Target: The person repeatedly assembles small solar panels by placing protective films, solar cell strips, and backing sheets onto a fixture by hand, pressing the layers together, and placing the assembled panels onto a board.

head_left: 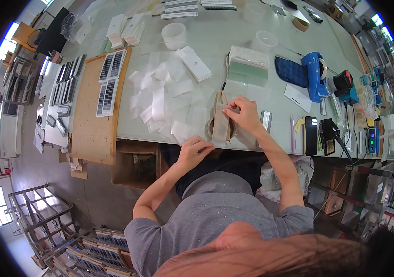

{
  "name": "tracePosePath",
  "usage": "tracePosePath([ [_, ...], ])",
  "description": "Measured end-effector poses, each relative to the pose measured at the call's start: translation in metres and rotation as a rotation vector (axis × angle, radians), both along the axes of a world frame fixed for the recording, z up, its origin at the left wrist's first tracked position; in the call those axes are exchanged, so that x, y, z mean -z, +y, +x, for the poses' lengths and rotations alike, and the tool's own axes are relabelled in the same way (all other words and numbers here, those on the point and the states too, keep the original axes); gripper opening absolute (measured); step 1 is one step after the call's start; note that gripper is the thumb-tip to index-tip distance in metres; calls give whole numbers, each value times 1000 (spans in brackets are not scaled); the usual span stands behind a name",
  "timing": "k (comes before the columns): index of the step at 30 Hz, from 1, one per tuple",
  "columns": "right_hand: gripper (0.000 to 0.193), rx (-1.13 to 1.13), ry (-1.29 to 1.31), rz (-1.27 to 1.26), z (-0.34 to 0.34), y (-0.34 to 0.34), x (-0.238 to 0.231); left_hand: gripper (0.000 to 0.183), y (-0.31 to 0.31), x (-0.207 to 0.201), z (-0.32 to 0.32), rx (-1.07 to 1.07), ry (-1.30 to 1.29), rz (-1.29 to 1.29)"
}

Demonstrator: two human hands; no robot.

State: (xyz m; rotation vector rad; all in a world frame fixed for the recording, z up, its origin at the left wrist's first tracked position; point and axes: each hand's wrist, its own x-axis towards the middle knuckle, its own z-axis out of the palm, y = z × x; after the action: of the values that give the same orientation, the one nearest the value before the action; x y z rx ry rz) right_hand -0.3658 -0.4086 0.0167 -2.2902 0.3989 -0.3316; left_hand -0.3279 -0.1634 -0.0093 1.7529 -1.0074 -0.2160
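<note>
My right hand (247, 115) is closed, its thumb and fingertips pressed at the upper right of a greyish-brown flat strip (220, 123) near the table's front edge. The strip lies over a round dark-rimmed piece, mostly hidden beneath it. Whatever is pinched there is too thin to tell. At the table edge, to the left of the strip, my left hand (191, 153) has its fingertips pressed together. Anything between them cannot be made out. Loose white translucent film pieces (158, 99) are scattered just beyond that hand.
Beyond the strip sits a clear-wrapped stack (248, 62) with a green lower part. A white card stack (194, 64) lies among the films. To the right are a blue tape dispenser (314, 76) and a dark blue cloth (291, 71). A brown board (86, 111) carries gridded panels (110, 83).
</note>
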Motion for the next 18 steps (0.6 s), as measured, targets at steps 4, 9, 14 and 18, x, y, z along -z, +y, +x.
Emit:
tracePosePath([
  [4,20,-3,-3,-8,-1,-1,1,10,0,-4,2,13,-124,8],
  [9,20,-2,-15,-8,0,0,2,15,2,-1,9,80,-462,6],
  [14,19,-22,22,-16,1,-2,3,19,-1,1,3,87,-527,-10],
  [18,26,-5,-30,-4,-2,-3,4,18,-6,2,-1,72,-518,-25],
])
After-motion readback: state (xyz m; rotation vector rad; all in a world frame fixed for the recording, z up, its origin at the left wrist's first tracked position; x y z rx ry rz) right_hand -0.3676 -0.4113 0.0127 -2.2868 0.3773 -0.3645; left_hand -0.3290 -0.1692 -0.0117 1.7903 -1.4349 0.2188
